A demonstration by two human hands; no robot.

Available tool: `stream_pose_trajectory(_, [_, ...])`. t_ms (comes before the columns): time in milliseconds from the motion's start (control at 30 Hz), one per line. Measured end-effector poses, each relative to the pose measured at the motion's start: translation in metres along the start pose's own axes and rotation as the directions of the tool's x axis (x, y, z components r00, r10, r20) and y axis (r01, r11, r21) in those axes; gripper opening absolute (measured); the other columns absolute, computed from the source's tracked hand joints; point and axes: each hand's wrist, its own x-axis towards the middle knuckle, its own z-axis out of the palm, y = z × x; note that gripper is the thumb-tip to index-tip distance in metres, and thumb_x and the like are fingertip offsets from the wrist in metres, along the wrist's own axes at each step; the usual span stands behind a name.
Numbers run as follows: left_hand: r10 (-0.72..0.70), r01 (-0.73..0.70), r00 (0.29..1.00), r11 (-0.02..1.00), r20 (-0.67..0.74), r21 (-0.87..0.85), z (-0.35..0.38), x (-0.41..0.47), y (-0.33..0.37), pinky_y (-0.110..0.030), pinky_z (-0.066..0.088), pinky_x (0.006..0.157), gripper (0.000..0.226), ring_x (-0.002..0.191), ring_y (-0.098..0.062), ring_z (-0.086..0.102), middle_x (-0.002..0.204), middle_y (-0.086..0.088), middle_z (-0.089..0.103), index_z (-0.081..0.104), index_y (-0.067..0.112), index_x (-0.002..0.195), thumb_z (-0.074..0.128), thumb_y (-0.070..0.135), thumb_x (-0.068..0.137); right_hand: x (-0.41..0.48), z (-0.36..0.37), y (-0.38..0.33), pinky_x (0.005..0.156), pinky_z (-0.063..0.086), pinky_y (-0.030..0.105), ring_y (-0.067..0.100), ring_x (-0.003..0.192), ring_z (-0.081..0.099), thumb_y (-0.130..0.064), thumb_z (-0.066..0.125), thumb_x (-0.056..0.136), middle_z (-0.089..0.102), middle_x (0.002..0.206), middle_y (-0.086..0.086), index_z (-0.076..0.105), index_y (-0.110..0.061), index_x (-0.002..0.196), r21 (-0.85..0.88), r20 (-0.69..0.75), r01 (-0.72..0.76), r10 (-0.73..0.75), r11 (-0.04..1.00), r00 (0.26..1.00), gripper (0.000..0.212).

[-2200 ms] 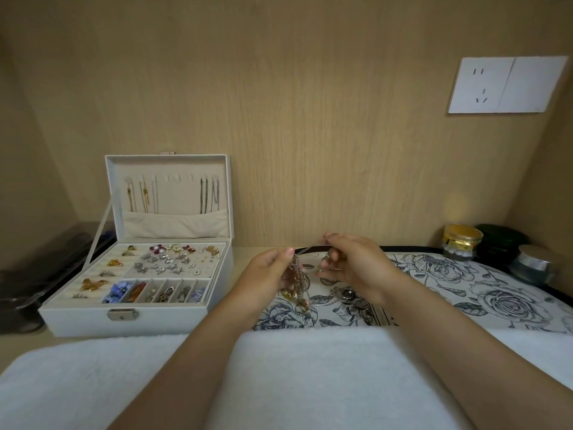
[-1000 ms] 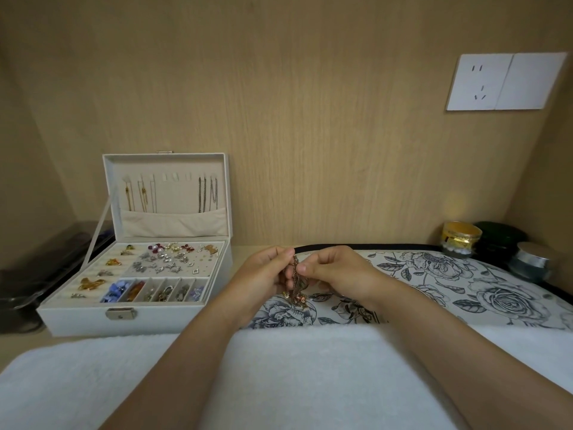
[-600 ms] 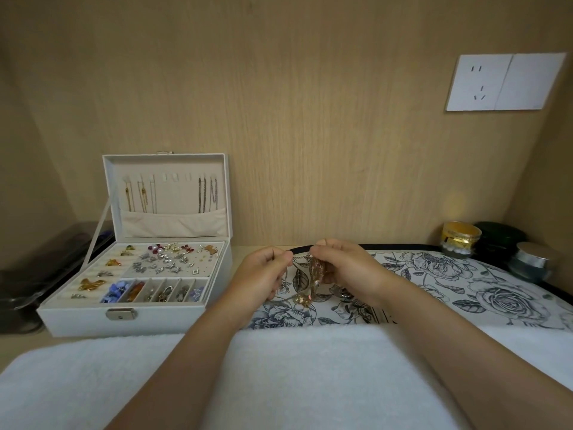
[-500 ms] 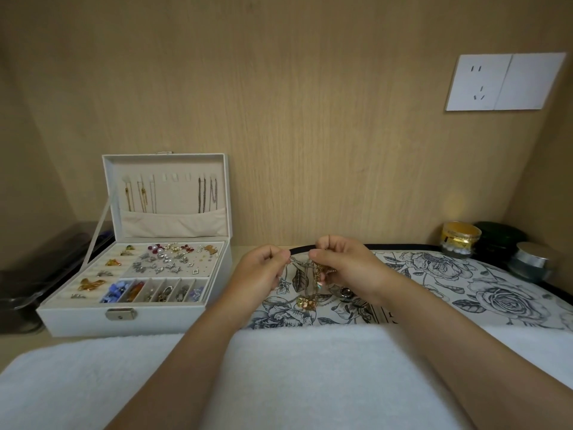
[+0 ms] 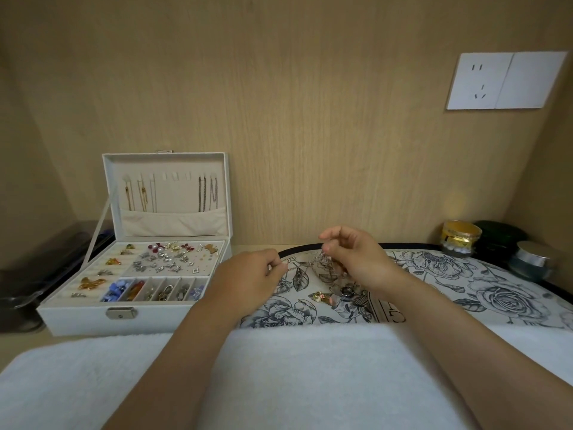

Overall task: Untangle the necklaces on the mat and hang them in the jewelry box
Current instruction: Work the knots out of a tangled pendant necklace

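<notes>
My left hand (image 5: 248,282) and right hand (image 5: 356,259) each pinch the tangled silver-and-gold necklaces (image 5: 322,263), held over the black-and-white floral mat (image 5: 483,283), right of the white jewelry box (image 5: 93,319). Chains look light, limp, snag-prone; I'd pinch beside the knot and tease gently

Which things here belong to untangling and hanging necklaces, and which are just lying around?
Job: tangled thin metal necklaces, pinched by left hand and right hand; black-and-white floral mat; open white jewelry box.
Lying about: gold-lidded jar; dark green jar; silver-lidded jar; white fluffy towel.
</notes>
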Motion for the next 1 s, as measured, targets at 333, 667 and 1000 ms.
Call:
stream_pose_trajectory(333, [-0.015,0.005,1.0,0.878,0.018,0.478,-0.003,0.001,-0.007,-0.029,0.048,0.08,0.033,0.089,-0.013,0.059,0.083,0.008,0.067,0.07,0.026,0.085,0.052,0.052,0.094,0.004,-0.003,0.02,0.07,0.048,0.023,-0.005,0.068,0.056,-0.015,0.07,0.091,0.067,0.088,-0.01,0.069,-0.033,0.085,-0.536,0.064,0.175,-0.167,0.826,0.984,0.019])
stream_pose_trajectory(667, [0.119,-0.119,0.993,0.936,0.02,0.332,0.011,0.0,0.006,-0.034,0.039,0.092,0.018,0.107,-0.017,0.053,0.11,0.007,0.064,0.067,0.034,0.109,0.058,0.036,0.093,0.0,0.008,0.022,0.096,0.041,0.034,0.013,0.105,0.052,-0.024,0.069,0.087,0.066,0.101,-0.015,0.072,-0.038,0.09,-0.758,0.191,0.272,-0.197,0.592,0.961,0.015])
stream_pose_trajectory(1000, [0.039,-0.043,0.997,0.996,0.06,0.074,0.026,0.001,0.007,-0.032,0.05,0.079,0.004,0.095,-0.011,0.057,0.096,0.01,0.063,0.07,0.03,0.09,0.068,0.033,0.089,-0.003,0.02,0.017,0.088,0.04,0.033,0.014,0.092,0.052,-0.036,0.064,0.091,0.065,0.092,-0.01,0.072,-0.027,0.083,-0.837,0.305,0.382,-0.245,0.393,0.92,0.014])
